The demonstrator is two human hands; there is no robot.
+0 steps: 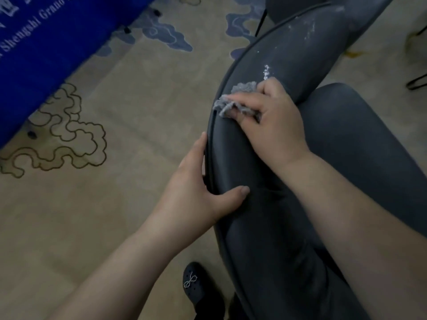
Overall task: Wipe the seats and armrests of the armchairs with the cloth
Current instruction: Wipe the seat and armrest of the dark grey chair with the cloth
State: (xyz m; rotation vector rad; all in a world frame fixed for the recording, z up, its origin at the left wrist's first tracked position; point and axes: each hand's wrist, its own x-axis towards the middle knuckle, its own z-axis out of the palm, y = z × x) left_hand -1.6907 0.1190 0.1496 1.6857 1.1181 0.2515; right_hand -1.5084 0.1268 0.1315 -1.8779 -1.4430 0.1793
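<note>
Right hand (275,116) is gripping a bunched grey cloth (233,100) against the dark armchair's armrest (265,158) (white streaks beyond); left hand (201,188) is clasping the armrest's edge.

- Dark grey armchair (288,158), smooth leather-like skin, filling right half of view
- Curved padded armrest (242,158) with raised piping along outer edge, running from lower centre up to top right
- White dusty streaks (309,31) and lint on upper stretch of armrest
- Seat cushion (360,139) to right of armrest, rounded, dull sheen
- Small grey fluffy cloth (233,100), bunched, pressed on armrest near piping
</note>
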